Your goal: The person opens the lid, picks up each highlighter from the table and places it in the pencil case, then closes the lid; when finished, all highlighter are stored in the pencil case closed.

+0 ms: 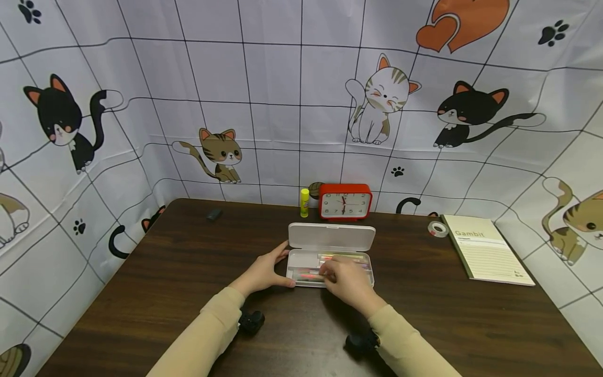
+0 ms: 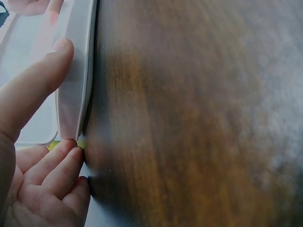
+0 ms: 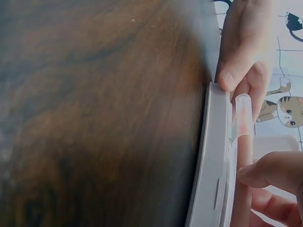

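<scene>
A white pencil case [image 1: 305, 256] lies with its lid [image 1: 332, 236] raised and several pens [image 1: 346, 257] inside. My left hand [image 1: 265, 269] holds its left end, thumb by the front corner and fingers farther back along the side. In the left wrist view that thumb [image 2: 59, 56] lies along the case wall [image 2: 75, 94]. Over the front part of the case, my right hand [image 1: 347, 280] pinches a pen. The right wrist view shows this pen [image 3: 244, 151], with a clear cap and a peach barrel, close along the front wall [image 3: 210, 156].
Behind the case stand a red clock [image 1: 345, 201] and a yellow glue stick [image 1: 304, 203]. A roll of tape [image 1: 438, 229] and a notepad [image 1: 490, 248] lie at the right. At the back left is a small dark object [image 1: 214, 214]. A cat-patterned curtain [image 1: 278, 120] borders the brown table [image 1: 155, 293].
</scene>
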Demonstrator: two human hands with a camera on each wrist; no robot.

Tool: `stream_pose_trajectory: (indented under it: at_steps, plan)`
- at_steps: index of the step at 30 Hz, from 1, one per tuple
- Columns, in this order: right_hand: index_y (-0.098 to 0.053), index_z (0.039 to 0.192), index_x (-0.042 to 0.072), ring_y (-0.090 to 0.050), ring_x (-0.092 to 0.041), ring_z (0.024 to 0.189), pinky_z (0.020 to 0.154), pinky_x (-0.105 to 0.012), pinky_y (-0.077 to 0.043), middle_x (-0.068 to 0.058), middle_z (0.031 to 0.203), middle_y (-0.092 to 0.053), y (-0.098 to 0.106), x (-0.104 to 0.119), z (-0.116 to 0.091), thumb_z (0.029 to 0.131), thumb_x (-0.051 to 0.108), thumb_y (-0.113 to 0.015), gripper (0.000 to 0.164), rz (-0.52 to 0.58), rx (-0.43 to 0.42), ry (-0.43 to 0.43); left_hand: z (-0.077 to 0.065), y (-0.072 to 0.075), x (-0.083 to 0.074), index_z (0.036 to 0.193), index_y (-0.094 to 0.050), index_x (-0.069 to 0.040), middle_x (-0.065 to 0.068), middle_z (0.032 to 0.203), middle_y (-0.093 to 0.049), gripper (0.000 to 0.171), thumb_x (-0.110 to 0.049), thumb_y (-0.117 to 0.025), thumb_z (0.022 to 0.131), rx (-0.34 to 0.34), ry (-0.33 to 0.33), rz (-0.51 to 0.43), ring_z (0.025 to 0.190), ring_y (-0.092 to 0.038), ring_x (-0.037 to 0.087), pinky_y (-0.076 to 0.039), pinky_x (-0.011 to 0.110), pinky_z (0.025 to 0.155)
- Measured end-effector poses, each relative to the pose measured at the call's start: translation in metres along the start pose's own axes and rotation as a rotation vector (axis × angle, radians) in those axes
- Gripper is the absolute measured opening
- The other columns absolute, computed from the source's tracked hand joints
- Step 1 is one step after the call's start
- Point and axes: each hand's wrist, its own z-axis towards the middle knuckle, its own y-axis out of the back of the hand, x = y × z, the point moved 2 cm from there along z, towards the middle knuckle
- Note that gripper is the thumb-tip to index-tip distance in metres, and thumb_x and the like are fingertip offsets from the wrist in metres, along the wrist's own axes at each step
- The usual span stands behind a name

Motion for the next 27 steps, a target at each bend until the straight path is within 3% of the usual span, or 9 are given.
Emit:
stream_pose_trajectory:
  at_steps: [27]
  plan:
    - [-0.073, 0.075, 0.02, -0.053, -0.009, 0.067, 0.057, -0.025, -0.044, 0.008, 0.073, -0.056, -0.0052, 0.0021, 0.0017, 0.073, 0.012, -0.08, 0.01, -0.003, 0.007, -0.04, -0.0011, 0.0005, -0.0031, 0.152, -0.019, -0.009, 0.012, 0.143, -0.047, 0.109, -0.029, -0.086, 0.069, -0.001, 0.003, -0.001, 0.131, -0.045, 0.027, -0.034, 0.045, 0.108]
